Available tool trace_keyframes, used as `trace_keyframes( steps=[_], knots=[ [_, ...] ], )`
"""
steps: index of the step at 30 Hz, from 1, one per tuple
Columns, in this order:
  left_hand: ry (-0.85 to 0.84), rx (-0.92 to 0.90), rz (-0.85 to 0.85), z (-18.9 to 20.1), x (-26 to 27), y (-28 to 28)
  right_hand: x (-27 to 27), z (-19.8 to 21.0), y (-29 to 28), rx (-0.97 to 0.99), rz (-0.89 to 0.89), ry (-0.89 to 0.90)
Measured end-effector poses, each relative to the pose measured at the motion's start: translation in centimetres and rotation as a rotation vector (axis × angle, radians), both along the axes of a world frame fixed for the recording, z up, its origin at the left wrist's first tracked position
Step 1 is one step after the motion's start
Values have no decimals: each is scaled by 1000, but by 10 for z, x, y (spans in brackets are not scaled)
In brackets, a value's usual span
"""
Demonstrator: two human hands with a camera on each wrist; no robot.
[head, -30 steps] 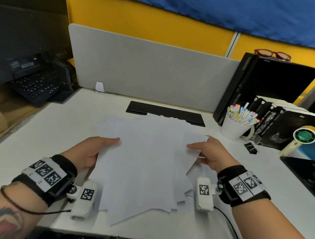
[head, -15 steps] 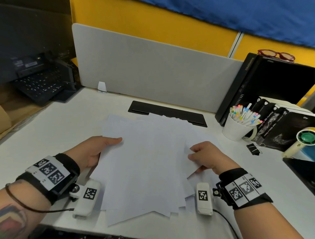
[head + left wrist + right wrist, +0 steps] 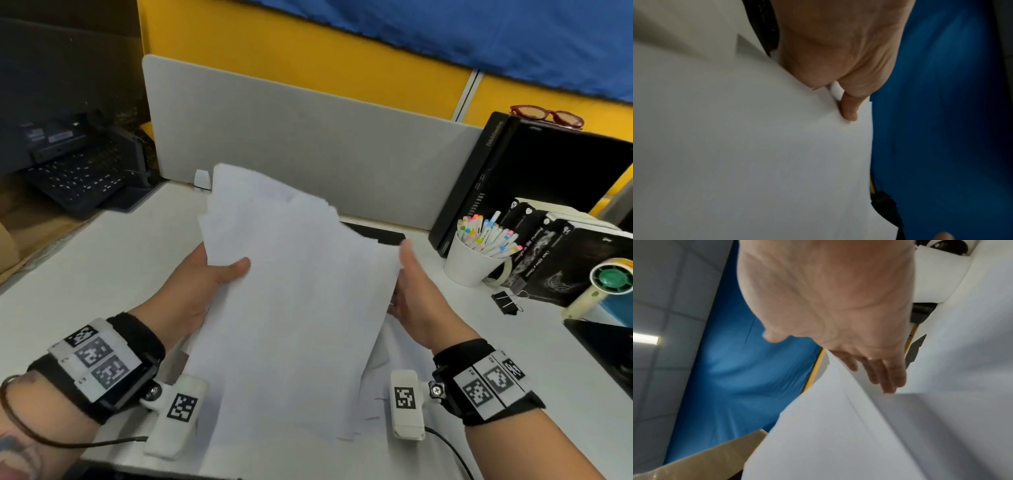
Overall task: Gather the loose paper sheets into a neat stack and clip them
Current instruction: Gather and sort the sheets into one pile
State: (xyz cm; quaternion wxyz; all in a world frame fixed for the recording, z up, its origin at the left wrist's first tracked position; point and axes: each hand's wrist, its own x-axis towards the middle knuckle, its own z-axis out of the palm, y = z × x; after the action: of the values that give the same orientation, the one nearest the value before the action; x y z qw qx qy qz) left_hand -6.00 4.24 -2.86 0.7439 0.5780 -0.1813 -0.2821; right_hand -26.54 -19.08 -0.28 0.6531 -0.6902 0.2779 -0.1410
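Paper sheets now tilted up off the desk, no longer flat, left hand pinching their left edge, right hand flat-fingered against the right edge, binder clip untouched at right.

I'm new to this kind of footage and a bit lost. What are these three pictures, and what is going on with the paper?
No machine here: a person wears cameras on the head and both wrists. The head view looks down at a white desk. The left hand grips the paper sheets, thumb on top; the right hand presses flat fingers against their other side. The sheets are raised and still uneven. A black binder clip waits beside the marker cup. The wrist views show each hand close up.
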Motion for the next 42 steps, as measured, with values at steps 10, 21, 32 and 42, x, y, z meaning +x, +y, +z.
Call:
trace_keyframes(
  steps=[10, 21, 32, 42],
  knots=[
    [-189, -270, -137, 51, -8, 12, 2, 36, 25, -98, -103, -530],
    [-309, -347, -221, 68, -11, 20, 0, 65, 44, -165, -85, -642],
    [-540, -249, 32, 91, -27, 23, -13, 95, 79, -413, -149, -738],
    [-507, -150, -41, 84, -27, 22, -6, 85, 71, -275, -134, -597]
  ],
)
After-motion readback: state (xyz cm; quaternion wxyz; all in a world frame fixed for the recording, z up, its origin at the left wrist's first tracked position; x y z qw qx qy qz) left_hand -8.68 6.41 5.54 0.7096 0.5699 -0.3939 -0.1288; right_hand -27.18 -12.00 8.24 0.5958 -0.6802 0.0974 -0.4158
